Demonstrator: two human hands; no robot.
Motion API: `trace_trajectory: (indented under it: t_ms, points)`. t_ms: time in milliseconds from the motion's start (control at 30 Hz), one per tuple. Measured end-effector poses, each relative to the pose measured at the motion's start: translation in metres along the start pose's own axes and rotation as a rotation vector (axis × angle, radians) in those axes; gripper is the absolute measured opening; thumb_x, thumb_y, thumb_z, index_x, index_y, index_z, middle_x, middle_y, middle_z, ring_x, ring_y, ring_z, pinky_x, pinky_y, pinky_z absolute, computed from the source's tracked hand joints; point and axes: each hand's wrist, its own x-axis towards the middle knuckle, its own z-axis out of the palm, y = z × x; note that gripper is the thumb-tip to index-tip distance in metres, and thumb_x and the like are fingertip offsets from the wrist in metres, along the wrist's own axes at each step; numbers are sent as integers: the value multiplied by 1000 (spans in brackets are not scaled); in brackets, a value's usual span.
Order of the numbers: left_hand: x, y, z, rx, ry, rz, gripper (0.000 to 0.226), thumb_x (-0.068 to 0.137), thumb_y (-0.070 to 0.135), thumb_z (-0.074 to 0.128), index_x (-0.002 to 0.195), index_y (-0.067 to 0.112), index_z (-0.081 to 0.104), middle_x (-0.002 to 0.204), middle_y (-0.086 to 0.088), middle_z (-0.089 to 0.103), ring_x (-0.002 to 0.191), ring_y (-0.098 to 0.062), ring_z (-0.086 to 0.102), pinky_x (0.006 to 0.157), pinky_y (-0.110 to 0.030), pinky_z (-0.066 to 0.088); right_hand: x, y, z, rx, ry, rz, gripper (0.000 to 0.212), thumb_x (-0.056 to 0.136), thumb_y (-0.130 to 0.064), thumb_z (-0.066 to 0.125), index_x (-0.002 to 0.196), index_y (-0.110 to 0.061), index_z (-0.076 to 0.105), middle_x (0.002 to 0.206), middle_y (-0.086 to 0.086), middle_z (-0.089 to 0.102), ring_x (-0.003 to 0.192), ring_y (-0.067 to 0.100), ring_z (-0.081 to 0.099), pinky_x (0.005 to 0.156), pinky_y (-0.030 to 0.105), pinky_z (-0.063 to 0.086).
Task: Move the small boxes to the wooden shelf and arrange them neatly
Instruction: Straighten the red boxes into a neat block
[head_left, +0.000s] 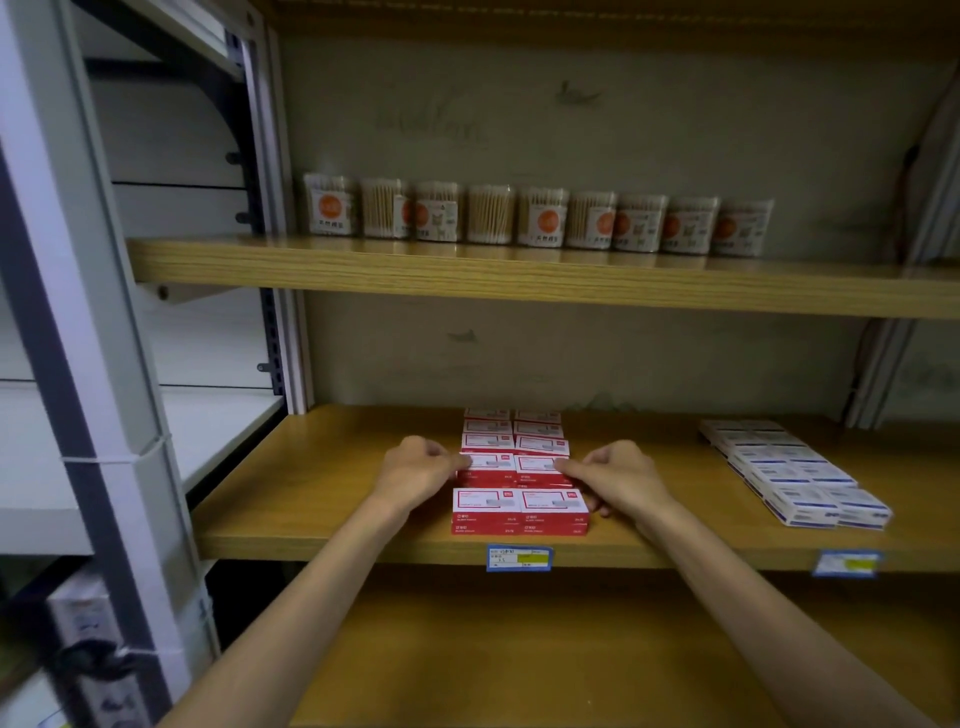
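The small red-and-white boxes (517, 467) sit on the middle wooden shelf (322, 483), laid two abreast in a column that runs from the front edge back toward the wall, at least the nearer rows stacked two deep. The front pair sits at the shelf's front edge, just above a blue price label (518, 557); there is a small gap between it and the pair behind. That second pair is the one being handled: the left hand (418, 470) pinches its left side with curled fingers, and the right hand (615, 480) grips its right side the same way, its lower fingers also brushing the front pair. To my eye this is the arranging step, squaring a pair into line with the rest. The next move, I would judge, calls for even pressure from both sides so the pair slides straight, closing the gap without knocking the front boxes off the edge. Well apart, toward the shelf's right end, lies a similar block of blue-and-white boxes (795, 475) with its own label (847, 564) below. On the shelf above (519, 275), a row of clear tubs of cotton swabs (537, 217) stands along the back edge.
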Motion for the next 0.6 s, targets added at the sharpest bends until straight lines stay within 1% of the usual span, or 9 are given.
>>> trace_trajectory:
  t_ms: [133,200,267,300,367,433,500,567,600]
  points:
    - [-2,-2,-7,1,-37,13,24,92,40,67,99,16,66,97,5,69,83,-8,63,59,-19,43,-6,-3,-2,-34,-35,5,28,89,-40,71,90,-12,71,73,-1,77,55,6,65,46,15,44]
    - [-1,-5,-12,42,-80,31,27,92,42,66,99,16,66,99,4,71,88,-9,64,64,-21,46,-8,-5,-4,-67,-52,-7,29,88,-42,72,91,-13,71,75,-1,77,56,5,66,48,15,45]
    - [-2,-5,-19,94,-134,67,38,88,55,65,102,19,64,104,5,71,93,-10,65,70,-23,48,-10,-6,-5,-107,-23,-49,31,87,-44,72,96,-15,68,82,-2,76,66,5,69,54,17,50]
    - [-3,-4,-22,115,-167,96,48,83,64,64,107,22,63,107,7,69,97,-9,63,74,-23,47,-10,-6,-6,-121,-2,-97,32,87,-45,72,101,-17,66,88,-4,75,73,5,70,58,18,52]
    - [-10,1,-30,152,-270,146,71,72,76,62,122,27,57,118,12,60,107,-9,57,81,-24,43,-11,-8,-9,-141,-36,-228,37,88,-47,70,114,-22,63,104,-7,69,88,6,69,68,20,56]
    - [-16,7,-35,201,-421,171,82,70,70,68,138,30,45,125,15,48,114,-8,48,87,-24,39,-11,-10,-15,-162,-194,-300,51,86,-52,69,128,-25,59,120,-8,62,99,6,64,78,20,56]
    - [-17,9,-37,275,-531,190,93,71,60,79,146,31,34,135,14,43,121,-8,44,99,-26,39,-9,-11,-18,-203,-362,-270,76,75,-61,70,140,-28,50,131,-9,50,109,6,57,85,21,52]
    - [-14,6,-34,315,-550,210,103,63,56,87,147,32,31,144,10,42,128,-11,44,111,-35,39,-6,-11,-21,-299,-442,-231,93,68,-64,75,148,-33,39,138,-8,38,118,8,47,94,25,48]
    - [-12,5,-32,318,-538,218,104,61,53,89,145,32,32,144,9,42,128,-12,45,112,-38,40,-4,-11,-22,-360,-451,-226,98,67,-63,78,150,-35,34,142,-6,34,123,11,42,102,30,45]
